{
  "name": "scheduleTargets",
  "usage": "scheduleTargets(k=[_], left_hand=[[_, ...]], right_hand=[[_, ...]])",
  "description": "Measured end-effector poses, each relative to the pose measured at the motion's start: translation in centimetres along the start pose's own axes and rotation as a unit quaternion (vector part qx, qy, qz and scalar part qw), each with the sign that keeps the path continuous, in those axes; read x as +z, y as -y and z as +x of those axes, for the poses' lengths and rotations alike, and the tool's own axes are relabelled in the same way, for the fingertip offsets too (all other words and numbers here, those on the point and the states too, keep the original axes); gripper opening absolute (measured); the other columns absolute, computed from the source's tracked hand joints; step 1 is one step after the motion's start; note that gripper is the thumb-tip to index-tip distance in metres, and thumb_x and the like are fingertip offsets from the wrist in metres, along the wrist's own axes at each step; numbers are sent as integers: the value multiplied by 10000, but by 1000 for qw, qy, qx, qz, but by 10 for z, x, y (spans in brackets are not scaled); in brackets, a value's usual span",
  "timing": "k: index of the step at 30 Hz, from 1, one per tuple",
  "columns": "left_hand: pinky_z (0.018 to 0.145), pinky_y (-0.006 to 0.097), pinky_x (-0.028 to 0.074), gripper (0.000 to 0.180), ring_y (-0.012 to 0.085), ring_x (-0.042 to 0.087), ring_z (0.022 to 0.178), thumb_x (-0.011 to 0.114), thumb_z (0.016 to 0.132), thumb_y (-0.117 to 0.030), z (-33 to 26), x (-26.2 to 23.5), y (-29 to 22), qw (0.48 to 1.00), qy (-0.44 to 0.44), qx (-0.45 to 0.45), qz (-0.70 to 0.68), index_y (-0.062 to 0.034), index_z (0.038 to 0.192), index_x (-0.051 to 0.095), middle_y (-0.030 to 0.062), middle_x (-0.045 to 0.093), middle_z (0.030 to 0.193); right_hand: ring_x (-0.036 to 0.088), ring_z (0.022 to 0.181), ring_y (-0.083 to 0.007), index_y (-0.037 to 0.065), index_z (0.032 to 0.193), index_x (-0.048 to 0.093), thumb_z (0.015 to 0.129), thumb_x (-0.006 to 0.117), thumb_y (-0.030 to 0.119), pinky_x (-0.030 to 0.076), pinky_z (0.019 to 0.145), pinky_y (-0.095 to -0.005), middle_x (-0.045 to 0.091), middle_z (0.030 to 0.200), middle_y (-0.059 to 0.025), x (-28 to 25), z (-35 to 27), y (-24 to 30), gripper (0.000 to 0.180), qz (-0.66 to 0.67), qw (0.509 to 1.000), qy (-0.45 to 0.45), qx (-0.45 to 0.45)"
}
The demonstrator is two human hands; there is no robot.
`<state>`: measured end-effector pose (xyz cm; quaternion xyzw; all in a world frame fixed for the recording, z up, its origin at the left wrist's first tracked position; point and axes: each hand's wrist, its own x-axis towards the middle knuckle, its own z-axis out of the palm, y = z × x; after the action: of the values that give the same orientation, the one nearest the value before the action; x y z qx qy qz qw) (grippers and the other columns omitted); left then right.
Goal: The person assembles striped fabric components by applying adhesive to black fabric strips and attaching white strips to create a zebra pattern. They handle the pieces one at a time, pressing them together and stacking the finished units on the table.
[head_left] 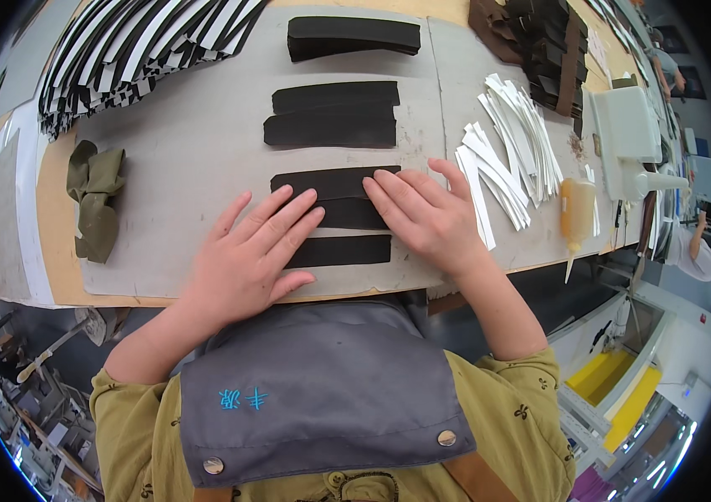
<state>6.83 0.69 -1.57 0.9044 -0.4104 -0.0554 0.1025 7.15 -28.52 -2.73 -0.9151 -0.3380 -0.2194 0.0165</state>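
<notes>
Both my hands lie flat on black strips in the middle of the table. My left hand (259, 243) has its fingers stretched over the left ends of two overlapping black strips (343, 181). My right hand (429, 211) presses its fingertips on their right ends, thumb held apart. Nearer to me, a single black strip (343, 250) lies partly beside my left thumb. Beyond my hands lie two more overlapping black strips (330, 130). At the far side sits a stack of black strips (355, 37).
White strips (502, 171) lie loose to the right, by a bottle of amber liquid (577, 209) and a white container (630, 121). Black-and-white strips (138, 50) pile up far left. A folded olive cloth (97, 201) lies left. Brown and black pieces (544, 50) are bundled far right.
</notes>
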Motion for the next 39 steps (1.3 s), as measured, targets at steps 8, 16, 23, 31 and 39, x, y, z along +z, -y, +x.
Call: scheduleTargets(k=[8, 16, 23, 31, 39], left_hand=[[1264, 492, 232, 724, 218, 421, 1501, 683, 906, -510, -6, 14, -5, 1000, -30, 4, -2, -174, 1530, 535, -11, 480, 1608], [1265, 508, 216, 747, 245, 395, 1520, 678, 910, -521, -8, 16, -8, 999, -45, -10, -21, -162, 1545, 516, 22, 454, 1629], [1272, 554, 153, 835, 292, 330, 1553, 675, 923, -517, 2, 16, 2, 996, -28, -86, -21, -138, 1612, 395, 55, 384, 1672], [1271, 569, 140, 812, 308, 335, 1547, 717, 903, -498, 1, 14, -3, 994, -57, -94, -1, -138, 1581, 452, 44, 430, 1641], [1243, 495, 268, 690, 286, 442, 1484, 682, 940, -475, -8, 13, 3, 993, -92, 4, -67, -125, 1517, 536, 59, 530, 1560]], right_hand=[[638, 911, -118, 125, 1038, 755, 827, 685, 139, 455, 1028, -410, 679, 1024, 22, 9, 5, 13, 223, -46, 999, -10, 12], [641, 938, -118, 134, 1047, 747, 838, 691, 148, 456, 1025, -398, 672, 1039, 34, 6, 0, 2, 217, -35, 999, -29, -20], [663, 966, -125, 160, 1117, 762, 819, 752, 150, 447, 1019, -384, 707, 1079, 41, 2, 2, -11, 298, -16, 999, -15, -27], [657, 1108, -300, 101, 1374, 640, 942, 752, 322, 470, 1015, -432, 711, 1246, -77, -56, -94, -101, 499, -183, 919, -23, 350], [689, 1163, -388, -15, 1410, 579, 979, 544, 674, 533, 962, -462, 714, 1248, -227, -96, -157, -129, 813, -171, 731, 201, 630]])
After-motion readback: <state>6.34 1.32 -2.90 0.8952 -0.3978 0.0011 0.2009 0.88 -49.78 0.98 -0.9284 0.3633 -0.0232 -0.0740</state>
